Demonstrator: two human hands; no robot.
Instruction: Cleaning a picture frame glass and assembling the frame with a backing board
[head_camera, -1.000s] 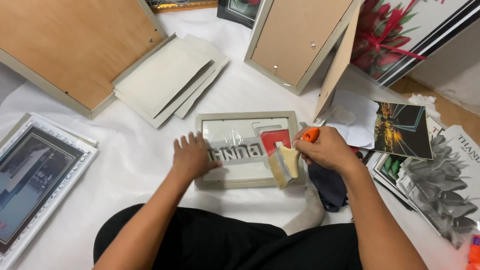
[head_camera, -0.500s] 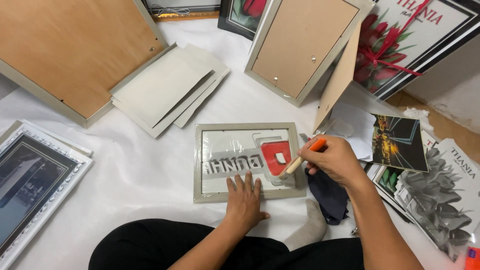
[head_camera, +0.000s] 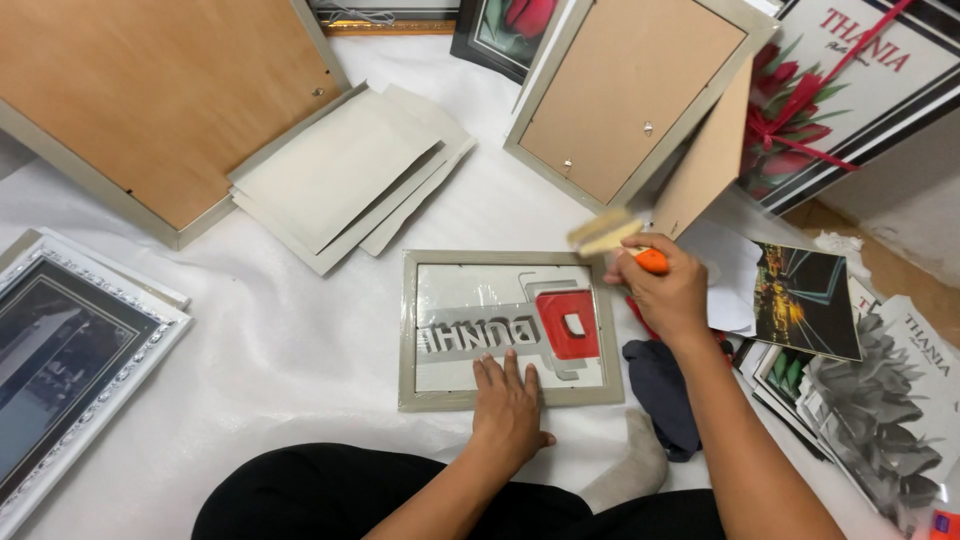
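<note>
White sheet at frame center: my left hand (head_camera: 510, 405) is pinning the grey frame (head_camera: 508, 328) flat; right hand (head_camera: 665, 290) is gripping an orange-handled brush (head_camera: 612, 238) above it.

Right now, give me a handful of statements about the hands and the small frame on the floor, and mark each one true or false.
1. The left hand presses flat on the small grey frame's lower edge. True.
2. The right hand holds an orange-handled brush. True.
3. The brush bristles rest on the frame's glass. False: they are lifted above its upper right corner.
4. The small grey frame leans upright against a wall. False: it lies flat on the white sheet.
</note>
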